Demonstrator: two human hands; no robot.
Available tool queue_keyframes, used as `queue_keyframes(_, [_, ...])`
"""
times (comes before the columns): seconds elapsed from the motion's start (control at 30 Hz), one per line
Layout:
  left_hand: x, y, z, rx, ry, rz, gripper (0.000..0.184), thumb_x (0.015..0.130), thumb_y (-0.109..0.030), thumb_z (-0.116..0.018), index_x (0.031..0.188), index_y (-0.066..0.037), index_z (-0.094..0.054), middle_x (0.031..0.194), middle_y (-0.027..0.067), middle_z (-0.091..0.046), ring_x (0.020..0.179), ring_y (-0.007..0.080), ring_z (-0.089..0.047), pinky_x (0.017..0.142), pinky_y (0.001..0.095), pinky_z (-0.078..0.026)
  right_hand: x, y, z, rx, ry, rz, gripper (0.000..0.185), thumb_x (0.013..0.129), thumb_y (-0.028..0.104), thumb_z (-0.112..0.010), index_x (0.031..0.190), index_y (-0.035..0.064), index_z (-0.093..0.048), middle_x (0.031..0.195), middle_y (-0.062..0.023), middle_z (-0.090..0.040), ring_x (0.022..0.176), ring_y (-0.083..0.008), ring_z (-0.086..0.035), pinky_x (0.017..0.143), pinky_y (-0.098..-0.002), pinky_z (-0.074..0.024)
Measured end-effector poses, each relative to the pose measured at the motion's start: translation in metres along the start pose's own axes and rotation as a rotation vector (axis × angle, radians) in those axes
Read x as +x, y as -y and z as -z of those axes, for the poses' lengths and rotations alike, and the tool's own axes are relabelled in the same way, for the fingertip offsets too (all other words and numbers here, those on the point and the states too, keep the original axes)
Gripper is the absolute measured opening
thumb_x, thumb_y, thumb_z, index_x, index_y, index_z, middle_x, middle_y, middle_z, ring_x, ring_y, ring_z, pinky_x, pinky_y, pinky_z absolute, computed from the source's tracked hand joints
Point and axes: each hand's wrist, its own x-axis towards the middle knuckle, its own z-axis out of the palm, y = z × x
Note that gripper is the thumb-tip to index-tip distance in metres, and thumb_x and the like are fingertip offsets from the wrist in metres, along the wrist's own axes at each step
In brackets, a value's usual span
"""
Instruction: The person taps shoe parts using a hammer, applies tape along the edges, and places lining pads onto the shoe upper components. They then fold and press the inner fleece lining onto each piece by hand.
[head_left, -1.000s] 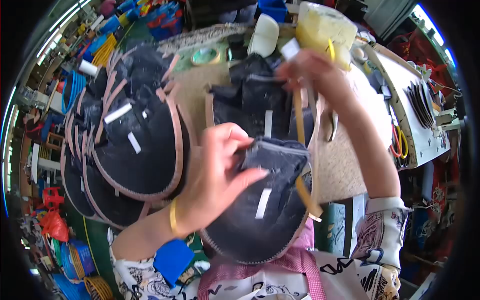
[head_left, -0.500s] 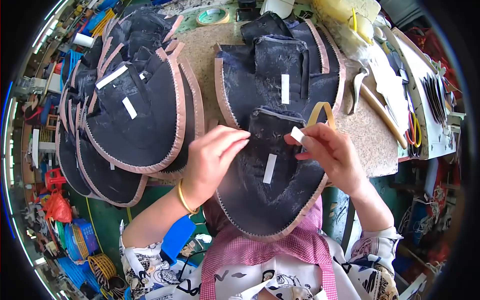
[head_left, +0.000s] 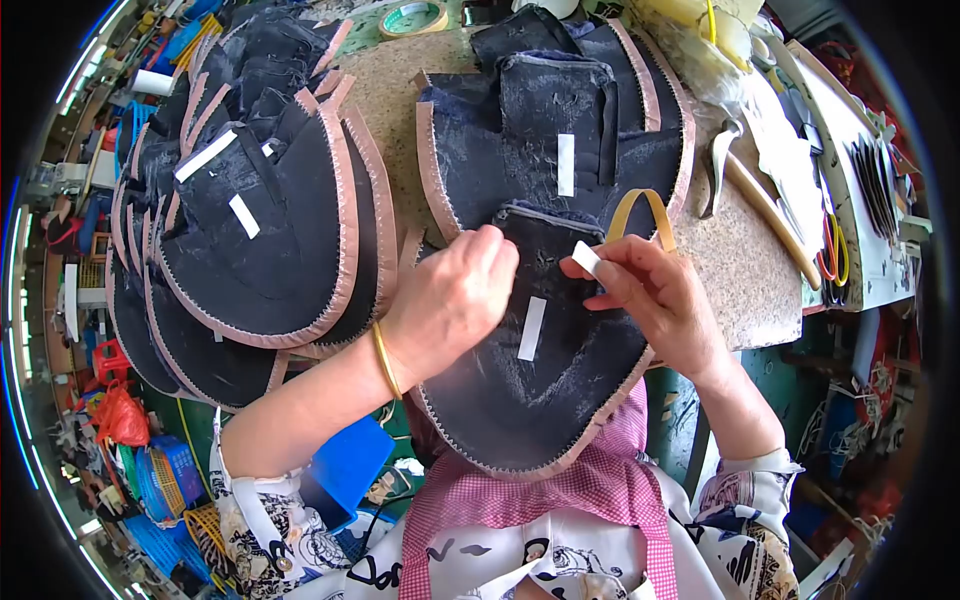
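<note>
Speckled worktop (head_left: 745,290), white-topped side table (head_left: 875,265) at right, green floor (head_left: 206,428), red stool (head_left: 108,358) at left.

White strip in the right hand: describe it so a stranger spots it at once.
Find the zigzag-stitched black panel nearest the pink checked apron. Over its right side, the right hand pinches a short white strip. Unlike the flat strip stuck-looking on that panel, this one is held in fingers.

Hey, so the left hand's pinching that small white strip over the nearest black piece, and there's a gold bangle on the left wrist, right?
Not the left hand: the head view shows the right hand pinching the small white strip over the nearest black piece. The gold bangle is on the left wrist.
</note>
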Motion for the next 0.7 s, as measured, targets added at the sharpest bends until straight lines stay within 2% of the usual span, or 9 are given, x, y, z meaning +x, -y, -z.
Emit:
queue_keyframes(0.07, [-0.006,0.014,-0.007,-0.103,-0.093,0.090,0.011,0.082,0.003,-0.054,0.091,-0.001,-0.052,0.078,0.0100,-0.053,0.068,0.0203,-0.060,0.060,0.0293,-0.049,0.001,-0.002,0.002,0.002,0.018,-0.015,0.020,0.095,0.014,-0.051,0.102,-0.0033,-0.058,0.090,-0.0103,-0.067,0.082,-0.0160,-0.066,0.071,-0.0252,-0.0538])
queue_keyframes(0.13, [-0.010,0.023,0.008,-0.794,-0.133,0.692,0.005,0.094,-0.004,-0.047,0.097,-0.001,-0.050,0.084,0.0085,-0.061,0.066,0.0109,-0.060,0.061,0.0249,-0.051,0.000,-0.002,0.005,0.047,0.043,-0.008,0.020,0.095,0.014,-0.049,0.103,-0.0028,-0.057,0.095,-0.0120,-0.066,0.090,-0.0176,-0.065,0.074,-0.0273,-0.0546])
queue_keyframes(0.2, [-0.008,0.031,0.018,-0.951,-0.393,0.615,0.015,0.094,-0.003,-0.047,0.108,0.002,-0.050,0.104,0.0136,-0.060,0.086,0.0140,-0.062,0.075,0.0248,-0.051,0.000,-0.002,0.007,0.096,0.072,-0.003,0.020,0.096,0.014,-0.047,0.103,-0.0023,-0.057,0.101,-0.0137,-0.065,0.097,-0.0191,-0.063,0.078,-0.0294,-0.0555])
queue_keyframes(0.3, [-0.004,0.029,0.023,-0.510,-0.160,0.388,0.043,0.089,-0.012,-0.058,0.129,-0.001,-0.046,0.123,0.0105,-0.052,0.109,0.0211,-0.051,0.093,0.0319,-0.041,0.003,-0.002,0.009,0.214,0.049,-0.045,0.019,0.095,0.015,-0.050,0.102,-0.0008,-0.059,0.091,-0.0097,-0.066,0.086,-0.0155,-0.066,0.071,-0.0254,-0.0559])
queue_keyframes(0.37, [0.002,0.016,0.016,-0.286,-0.060,0.322,0.052,0.077,-0.022,-0.072,0.122,-0.005,-0.053,0.129,0.0114,-0.046,0.118,0.0301,-0.039,0.098,0.0378,-0.034,0.001,0.006,0.008,0.185,0.022,-0.031,0.018,0.095,0.014,-0.051,0.102,-0.0008,-0.059,0.086,-0.0085,-0.066,0.078,-0.0133,-0.065,0.066,-0.0235,-0.0553])
queue_keyframes(0.5, [0.007,0.010,0.018,-0.462,-0.136,0.264,0.034,0.071,-0.001,-0.074,0.097,-0.004,-0.052,0.120,0.0117,-0.054,0.109,0.0231,-0.050,0.089,0.0338,-0.043,-0.003,0.029,0.010,-0.015,0.044,0.026,0.014,0.092,0.009,-0.056,0.095,-0.0013,-0.064,0.068,-0.0033,-0.062,0.054,-0.0065,-0.060,0.046,-0.0181,-0.0478])
queue_keyframes(0.57, [0.000,0.001,0.021,-1.360,0.029,0.662,0.032,0.078,0.004,-0.067,0.104,-0.002,-0.049,0.109,0.0096,-0.059,0.096,0.0146,-0.057,0.084,0.0266,-0.046,-0.001,0.037,0.005,-0.067,0.072,0.054,0.013,0.091,0.008,-0.056,0.095,-0.0015,-0.064,0.068,-0.0032,-0.062,0.054,-0.0063,-0.059,0.046,-0.0179,-0.0475])
queue_keyframes(0.6, [0.001,-0.005,0.023,-1.304,0.025,0.632,0.041,0.084,0.005,-0.062,0.120,0.000,-0.045,0.101,0.0071,-0.061,0.089,0.0083,-0.058,0.082,0.0223,-0.046,0.001,0.039,0.002,-0.119,0.114,0.086,0.013,0.091,0.007,-0.056,0.095,-0.0016,-0.065,0.068,-0.0030,-0.062,0.054,-0.0061,-0.059,0.046,-0.0178,-0.0472])
queue_keyframes(0.7, [-0.003,-0.002,0.028,-1.025,0.126,0.506,0.051,0.083,0.002,-0.064,0.130,0.000,-0.046,0.093,0.0051,-0.063,0.081,0.0059,-0.057,0.072,0.0207,-0.048,0.010,0.037,-0.008,-0.161,0.145,0.185,0.013,0.090,0.007,-0.057,0.095,-0.0018,-0.065,0.067,-0.0037,-0.061,0.053,-0.0065,-0.059,0.045,-0.0182,-0.0473])
